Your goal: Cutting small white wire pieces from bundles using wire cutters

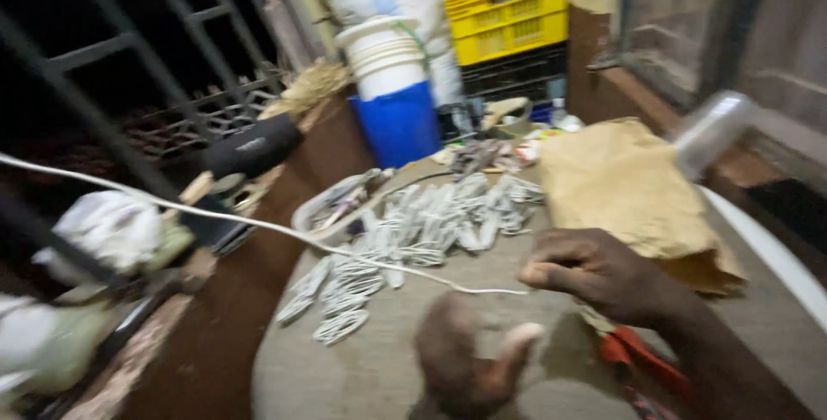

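White thin taut cord (258, 224) pinched in closed right hand (594, 272), blurred left hand (469, 364) half-curled, empty; likely snagging coiled white cord bundles (413, 239) on grey tabletop (379, 368).

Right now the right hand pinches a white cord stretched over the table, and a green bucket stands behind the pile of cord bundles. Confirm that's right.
Not quite: the head view shows the bucket is blue, not green. The right hand does pinch the white cord, with the cord bundles on the table.

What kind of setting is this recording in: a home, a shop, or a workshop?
Most likely a small informal workshop or storeroom. A round table carries many bundles of coiled white cord, the right hand pinches a long white cord, and stacked plastic crates and nested buckets stand behind.
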